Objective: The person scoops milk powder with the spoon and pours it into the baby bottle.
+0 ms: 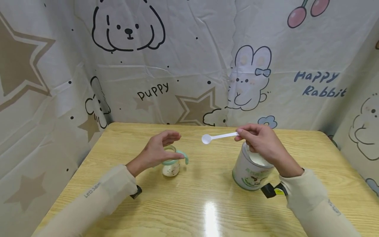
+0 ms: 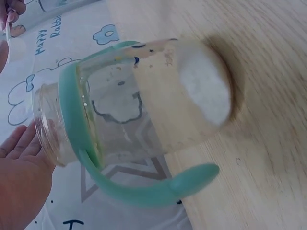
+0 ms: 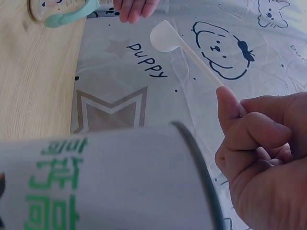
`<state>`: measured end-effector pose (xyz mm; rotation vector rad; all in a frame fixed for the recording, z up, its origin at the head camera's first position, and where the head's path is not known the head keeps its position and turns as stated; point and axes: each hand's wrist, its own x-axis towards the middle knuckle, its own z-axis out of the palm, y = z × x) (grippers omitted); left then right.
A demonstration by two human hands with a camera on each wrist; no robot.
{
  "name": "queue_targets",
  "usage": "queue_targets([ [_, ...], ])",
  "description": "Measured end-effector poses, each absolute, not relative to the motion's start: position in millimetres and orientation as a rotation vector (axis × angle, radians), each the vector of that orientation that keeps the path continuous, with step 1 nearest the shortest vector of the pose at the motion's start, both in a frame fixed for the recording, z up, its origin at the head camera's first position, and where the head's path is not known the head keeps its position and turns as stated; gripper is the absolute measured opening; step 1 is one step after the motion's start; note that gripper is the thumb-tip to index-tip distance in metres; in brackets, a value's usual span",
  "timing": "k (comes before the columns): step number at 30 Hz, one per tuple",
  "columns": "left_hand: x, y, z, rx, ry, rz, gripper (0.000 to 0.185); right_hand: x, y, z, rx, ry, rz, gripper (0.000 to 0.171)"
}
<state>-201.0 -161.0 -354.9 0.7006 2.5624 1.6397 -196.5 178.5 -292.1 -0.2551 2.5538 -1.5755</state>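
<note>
Left hand (image 1: 157,149) relaxed (fingers spread); right hand (image 1: 262,141) pinching.

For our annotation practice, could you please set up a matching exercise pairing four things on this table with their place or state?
Things:
1. white spoon
2. baby bottle
3. tin can
4. left hand

Places or states:
A. stands open on the table below the right hand
B. pinched by the handle, bowl in the air
C. open, fingers spread above the bottle's mouth
D. has teal handles and white powder at the bottom

Pairs: 1-B, 2-D, 3-A, 4-C
</note>
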Motion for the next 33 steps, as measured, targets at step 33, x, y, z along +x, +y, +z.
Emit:
queue_targets([
  [33, -204.5, -121.7, -349.7, 0.759, 2.49, 1.658, 0.072, -189.2, 221.6, -293.2, -0.204, 2.63, -1.576, 0.04],
])
